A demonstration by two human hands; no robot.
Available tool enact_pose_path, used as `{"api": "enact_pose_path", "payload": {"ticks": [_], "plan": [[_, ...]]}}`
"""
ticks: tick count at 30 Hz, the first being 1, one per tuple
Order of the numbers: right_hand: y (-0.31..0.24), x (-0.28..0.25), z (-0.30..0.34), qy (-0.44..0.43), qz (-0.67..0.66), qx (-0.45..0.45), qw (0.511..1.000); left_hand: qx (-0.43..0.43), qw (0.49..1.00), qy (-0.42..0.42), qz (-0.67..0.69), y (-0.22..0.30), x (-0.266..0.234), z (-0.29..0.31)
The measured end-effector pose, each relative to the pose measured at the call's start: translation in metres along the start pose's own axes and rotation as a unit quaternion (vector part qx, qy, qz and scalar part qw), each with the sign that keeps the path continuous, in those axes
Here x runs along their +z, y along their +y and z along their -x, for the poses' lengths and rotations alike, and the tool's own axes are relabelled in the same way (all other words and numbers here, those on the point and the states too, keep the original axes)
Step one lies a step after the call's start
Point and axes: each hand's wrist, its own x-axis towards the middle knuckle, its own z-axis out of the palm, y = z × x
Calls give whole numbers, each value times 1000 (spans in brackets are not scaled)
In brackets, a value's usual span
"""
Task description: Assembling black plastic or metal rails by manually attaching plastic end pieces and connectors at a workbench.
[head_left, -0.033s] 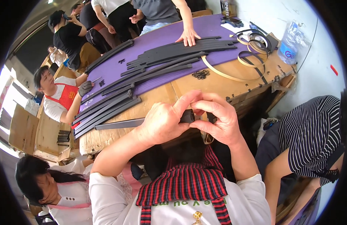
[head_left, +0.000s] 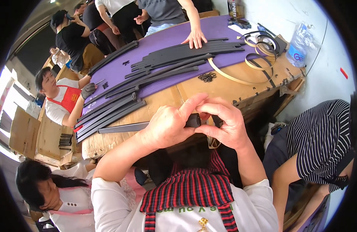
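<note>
My left hand (head_left: 165, 125) is closed round a long flat black strip (head_left: 122, 127), near the strip's right end. The rest of the strip stretches left past my wrist, over the table's near edge. A dark, rounded end of it shows between my hands. My right hand (head_left: 224, 123) curls about that end, thumb and forefinger touching it from below and above. Whether a small part also sits in its fingers is hidden. More black strips (head_left: 112, 118) lie side by side beyond my left forearm, and small black rings (head_left: 207, 77) lie in a pile further off.
A purple mat (head_left: 163, 87) covers much of the wooden table. A co-worker's hand (head_left: 194, 38) presses on black strips (head_left: 186, 52) there. Coiled edging tape (head_left: 263, 46) and a plastic bottle (head_left: 298, 48) stand far right. Other people sit close at left and right.
</note>
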Motion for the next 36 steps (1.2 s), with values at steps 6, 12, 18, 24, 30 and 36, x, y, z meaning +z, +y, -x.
{"api": "enact_pose_path", "payload": {"ticks": [6,12,18,24,30,36], "plan": [[8,-5,-8,-104,-42,38,993,-42,993,-86,75,4,-13,-3],[13,9,-4,-17,-151,95,984,-12,1000,-25,11,-2,-24,9],[12,18,6,67,-191,113,973,28,997,72,18,-6,-15,21],[20,26,11,73,-203,88,972,25,998,49,12,-4,-20,31],[20,39,8,102,-354,82,926,8,997,42,57,-1,-29,30],[13,27,12,109,-257,116,953,-52,980,-64,182,-8,-32,13]]}}
